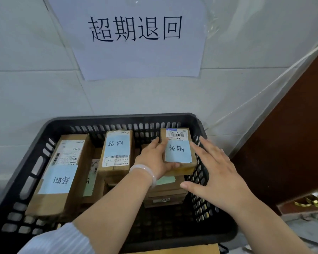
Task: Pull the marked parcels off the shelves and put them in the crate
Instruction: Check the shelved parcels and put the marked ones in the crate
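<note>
In the black crate (117,118), the left hand (154,158) grips a small parcel (178,151) bearing a blue note, thumb curled at its near edge, atop a stack at the right. The right hand (215,171) is spread, fingers straight, just beside the parcel's right side. A long box (59,173) and a middle box (116,153), each with a note, lie to the left.

Even, soft indoor light; faint shadows inside crate (117,121); wide-angle bending at edges; slight overall softness.
</note>
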